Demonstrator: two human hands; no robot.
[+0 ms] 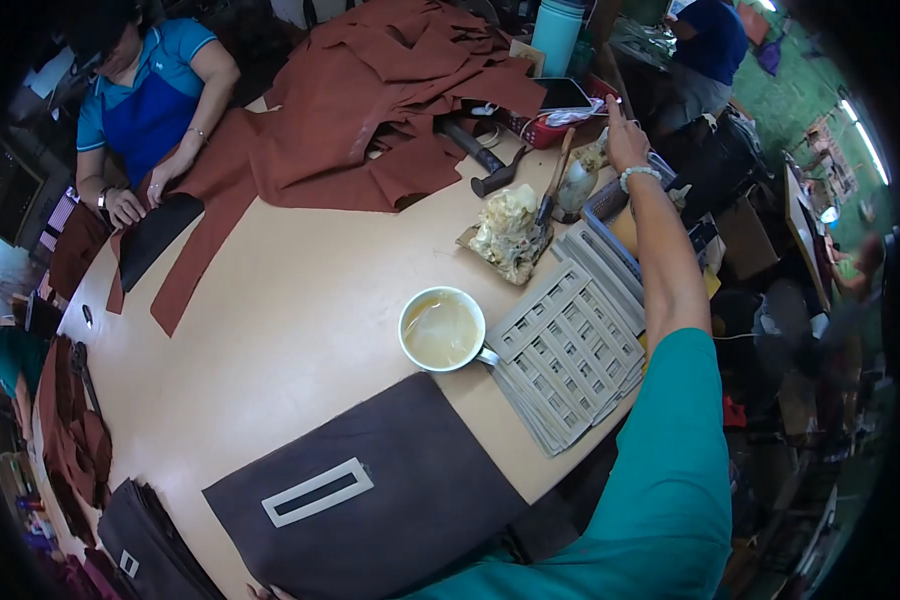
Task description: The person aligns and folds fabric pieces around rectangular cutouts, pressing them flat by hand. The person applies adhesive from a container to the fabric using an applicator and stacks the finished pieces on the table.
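Note:
My right hand (626,142) is stretched out to the far right edge of the table, index finger extended, beside the white cable (580,112) and the phone (565,94). Nothing shows in its grip. Only some fingertips of my left hand (268,593) appear at the bottom edge, apart, by the near edge of a dark panel (400,470); the rest is out of frame. On that panel lies a pale rectangular frame (318,492) with a long slot. A white mug (442,329) of cloudy beige liquid stands just beyond the panel.
Stacked grey slotted sheets (568,350) lie right of the mug. Behind are a yellowish crusted lump (510,232), a hammer (475,150) and a blue basket (602,205). Reddish-brown material (370,110) is heaped at the back. A co-worker (155,100) handles a dark piece at left.

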